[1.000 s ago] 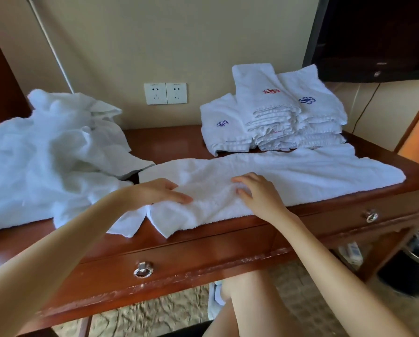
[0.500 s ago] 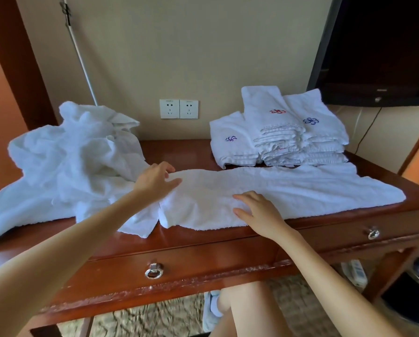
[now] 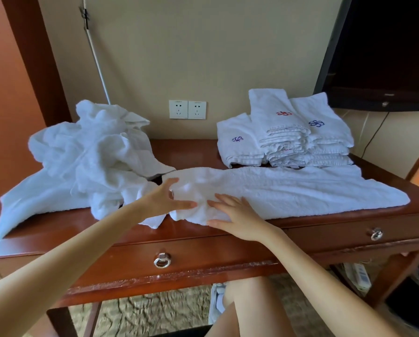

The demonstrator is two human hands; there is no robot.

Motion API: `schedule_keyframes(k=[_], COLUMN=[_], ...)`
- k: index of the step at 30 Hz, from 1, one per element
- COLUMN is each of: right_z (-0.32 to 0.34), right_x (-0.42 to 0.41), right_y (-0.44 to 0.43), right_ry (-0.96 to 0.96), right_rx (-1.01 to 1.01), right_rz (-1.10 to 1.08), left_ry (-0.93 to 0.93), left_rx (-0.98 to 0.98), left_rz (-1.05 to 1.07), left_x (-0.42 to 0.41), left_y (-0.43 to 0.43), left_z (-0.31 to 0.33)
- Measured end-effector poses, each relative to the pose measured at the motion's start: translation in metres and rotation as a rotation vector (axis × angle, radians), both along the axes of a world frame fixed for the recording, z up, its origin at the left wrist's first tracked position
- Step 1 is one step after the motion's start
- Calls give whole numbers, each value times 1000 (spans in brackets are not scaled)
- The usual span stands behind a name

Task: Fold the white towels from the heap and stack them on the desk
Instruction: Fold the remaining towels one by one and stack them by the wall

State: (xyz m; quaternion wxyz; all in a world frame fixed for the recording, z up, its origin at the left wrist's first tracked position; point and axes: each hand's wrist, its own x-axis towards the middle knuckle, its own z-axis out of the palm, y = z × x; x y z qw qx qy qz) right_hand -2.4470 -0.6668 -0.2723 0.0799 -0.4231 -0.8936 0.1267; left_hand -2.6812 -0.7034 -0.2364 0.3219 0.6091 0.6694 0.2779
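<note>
One long towel (image 3: 288, 190) lies spread on the counter (image 3: 191, 152), just in front of the folded stack (image 3: 286, 132). The left hand (image 3: 164, 200), fingers spread wide, touches the bunched end of the towel, the end farther from the stack. The right hand (image 3: 237, 220) presses flat on the cloth beside it and grips nothing. The heap (image 3: 89, 156) waits well to the left of the stack. The step seems to be smoothing before a fold. Next, this end probably needs a pinch and a carry toward the stack side, with the edges matched.

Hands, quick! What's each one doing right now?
Left hand: open, touching the towel end.
Right hand: open, flat on the towel.
</note>
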Motion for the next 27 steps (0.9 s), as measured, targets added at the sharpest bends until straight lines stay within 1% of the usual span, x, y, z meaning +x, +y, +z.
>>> schedule_keyframes(k=[1,2,4,5,8,10,13,15,16,17,18,20,21,22,24,27], right_z=[-1,-2,-2,-3,-4,-5,-7,-9,-9,-9,-8,-5,-3,-2,1,4], right_x=[-5,-10,-17,-19,-22,-20,-15,-13,-12,-12,-12,-11,-11,-10,-6,5], right_y=[-2,-4,-4,-4,-4,-5,-7,-9,-10,-10,-10,-9,-7,-5,-3,2], right_ry=[-27,-42,-41,-31,-8,-9,-36,-50,-49,-43,-32,-6,10,39,118,161], right_rx=[1,4,9,13,23,28,63,102,116,123,128,133,131,126,121,148], right_rz=[17,31,37,32,27,27,7,-3,-3,-1,4,7,9,16,38,35], left_ry=[-43,-40,55,141,344,389,423,443,417,342,219,-101,-225,-289,-332,-384], left_rx=[-63,-66,59,146,346,320,155,179,228,276,313,322,327,337,322,159], left_rz=[-52,-109,-187,-202,-163,-142,-133,-93,-65,-34,-4,38,55,70,57,-34], left_x=[-1,-2,-6,-7,-6,-5,-4,-4,-5,-6,-7,-7,-7,-8,-9,-14], left_y=[-2,-6,-14,-17,-28,-31,-31,-28,-26,-24,-23,-22,-22,-22,-26,-30], left_z=[-3,-6,-11,-13,-11,-4,4,5,5,4,4,8,11,13,18,24])
